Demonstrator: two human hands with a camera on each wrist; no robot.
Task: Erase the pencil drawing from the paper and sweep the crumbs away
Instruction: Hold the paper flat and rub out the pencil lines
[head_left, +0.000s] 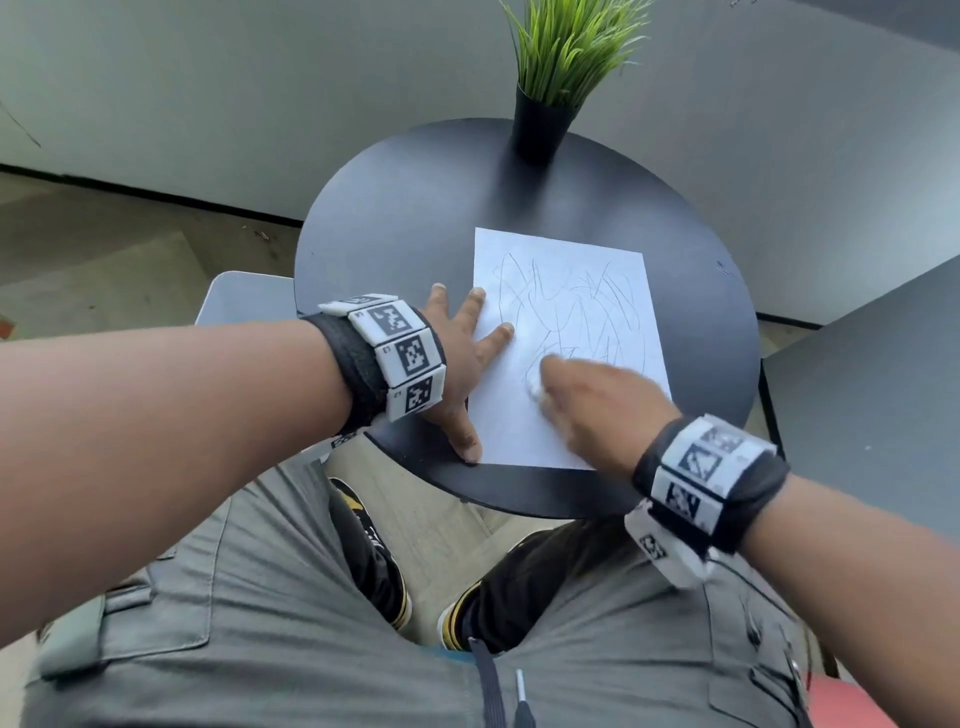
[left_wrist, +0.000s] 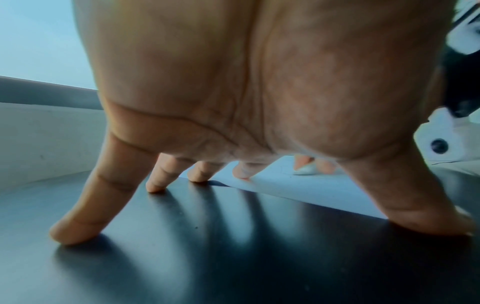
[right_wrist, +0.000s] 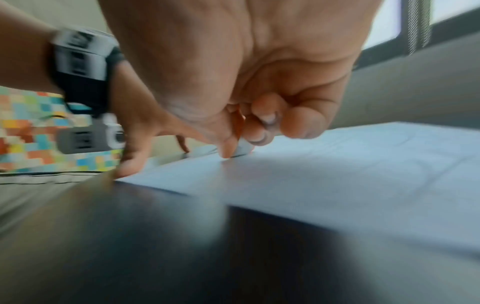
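A white sheet of paper (head_left: 566, 291) with pencil scribbles lies on a round black table (head_left: 395, 223). My left hand (head_left: 462, 358) is spread flat, fingers straight, pressing the paper's left edge (left_wrist: 306, 191) and the tabletop. My right hand (head_left: 582, 395) pinches a small white eraser (head_left: 536, 389) between thumb and fingers and holds it against the lower middle of the paper. The right wrist view shows the eraser (right_wrist: 242, 149) touching the sheet (right_wrist: 350, 174), blurred by motion. In the left wrist view the eraser (left_wrist: 306, 169) appears far off past my fingers.
A black pot with green grass-like plant (head_left: 543, 119) stands at the table's far edge. A second dark tabletop (head_left: 872, 395) lies to the right. A light grey chair seat (head_left: 244, 301) sits left of the table. My knees are under the near edge.
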